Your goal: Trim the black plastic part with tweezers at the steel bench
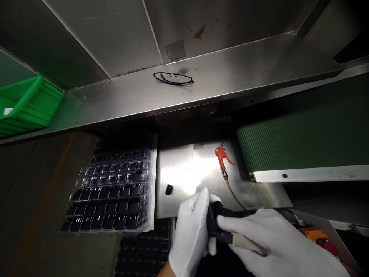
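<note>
A green bin (31, 102) sits on the shelf (123, 98), a white label inside too small to read. Clear trays (106, 188) of black pieces lie beside the tabletop's (184, 169) left edge. A small black piece (169, 189) rests near its near left corner. Glasses (173, 79) lie on the shelf. The left hand (190, 231), white-gloved, grips a black part (212, 221) at the near edge; a red air gun (221, 157) lies beyond. The gloved right hand (271, 240) holds a pale-handled tool (246, 242) against the part, below a green belt (305, 134).
</note>
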Action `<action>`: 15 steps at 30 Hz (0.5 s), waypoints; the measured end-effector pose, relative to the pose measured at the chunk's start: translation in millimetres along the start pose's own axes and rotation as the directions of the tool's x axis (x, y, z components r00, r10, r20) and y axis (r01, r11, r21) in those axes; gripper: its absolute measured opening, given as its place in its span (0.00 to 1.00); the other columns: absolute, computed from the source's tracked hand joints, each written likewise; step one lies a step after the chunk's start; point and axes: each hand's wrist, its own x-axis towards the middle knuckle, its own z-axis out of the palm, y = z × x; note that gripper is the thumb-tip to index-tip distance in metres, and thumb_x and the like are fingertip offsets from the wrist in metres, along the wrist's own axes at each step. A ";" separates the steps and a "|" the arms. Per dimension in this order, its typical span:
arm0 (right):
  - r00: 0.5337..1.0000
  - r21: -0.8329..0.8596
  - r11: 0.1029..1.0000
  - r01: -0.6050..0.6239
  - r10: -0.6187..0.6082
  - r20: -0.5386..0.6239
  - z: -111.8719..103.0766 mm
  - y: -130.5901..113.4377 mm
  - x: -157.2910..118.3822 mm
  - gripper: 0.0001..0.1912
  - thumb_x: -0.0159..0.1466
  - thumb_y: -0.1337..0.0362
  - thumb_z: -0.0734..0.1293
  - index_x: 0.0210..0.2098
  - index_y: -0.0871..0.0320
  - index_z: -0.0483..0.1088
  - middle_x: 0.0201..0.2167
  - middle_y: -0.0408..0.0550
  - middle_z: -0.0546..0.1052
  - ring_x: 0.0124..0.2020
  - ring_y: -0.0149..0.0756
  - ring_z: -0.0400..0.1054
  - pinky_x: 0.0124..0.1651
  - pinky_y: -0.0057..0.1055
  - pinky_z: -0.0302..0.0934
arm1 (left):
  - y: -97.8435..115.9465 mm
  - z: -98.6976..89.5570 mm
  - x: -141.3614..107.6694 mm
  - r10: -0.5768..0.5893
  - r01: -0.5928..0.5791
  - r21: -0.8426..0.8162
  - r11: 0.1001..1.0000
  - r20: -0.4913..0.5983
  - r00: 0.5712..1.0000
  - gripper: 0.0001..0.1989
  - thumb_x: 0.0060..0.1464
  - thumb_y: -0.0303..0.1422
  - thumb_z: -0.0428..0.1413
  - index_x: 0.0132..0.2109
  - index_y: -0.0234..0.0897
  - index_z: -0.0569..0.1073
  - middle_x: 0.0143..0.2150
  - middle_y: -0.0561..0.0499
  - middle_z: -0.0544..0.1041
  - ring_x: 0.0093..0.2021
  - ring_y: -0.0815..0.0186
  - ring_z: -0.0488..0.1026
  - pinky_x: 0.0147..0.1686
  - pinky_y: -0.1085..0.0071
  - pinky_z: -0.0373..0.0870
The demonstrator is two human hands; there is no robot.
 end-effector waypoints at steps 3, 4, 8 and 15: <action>0.971 -0.104 0.976 0.189 -0.171 0.166 -3.3 -1.1 11.2 0.13 0.68 0.64 0.65 0.46 0.42 0.80 0.27 0.40 0.76 0.27 0.35 0.69 0.34 0.30 0.65 | 0.1 -2.1 3.5 -0.071 0.071 0.008 0.997 0.045 0.996 0.27 0.61 0.58 0.49 0.38 0.37 0.76 0.14 0.57 0.64 0.10 0.73 0.57 0.08 0.80 0.45; 0.965 -0.138 0.968 0.208 -0.181 0.190 -2.6 -2.2 12.8 0.13 0.69 0.65 0.64 0.44 0.43 0.79 0.27 0.40 0.76 0.27 0.34 0.68 0.35 0.31 0.64 | -1.4 -2.8 5.5 -0.102 0.102 0.004 0.995 0.067 0.992 0.28 0.61 0.58 0.49 0.37 0.37 0.75 0.14 0.57 0.64 0.10 0.73 0.57 0.08 0.80 0.45; 0.974 -0.180 0.970 0.166 -0.133 0.185 6.7 -2.4 12.1 0.15 0.72 0.54 0.65 0.30 0.52 0.74 0.27 0.39 0.75 0.28 0.33 0.66 0.41 0.34 0.60 | -18.8 -5.8 18.7 -0.147 0.154 -0.040 0.987 0.145 0.978 0.28 0.59 0.59 0.51 0.32 0.36 0.73 0.15 0.55 0.67 0.09 0.75 0.56 0.08 0.79 0.43; 0.938 0.230 0.942 -0.246 0.291 -0.187 48.6 74.0 78.5 0.19 0.76 0.52 0.54 0.39 0.57 0.67 0.35 0.44 0.73 0.38 0.36 0.67 0.43 0.30 0.62 | -52.9 -19.3 36.2 -0.167 0.160 -0.164 0.973 -0.030 0.985 0.29 0.58 0.61 0.52 0.33 0.36 0.69 0.14 0.54 0.67 0.12 0.72 0.60 0.12 0.80 0.50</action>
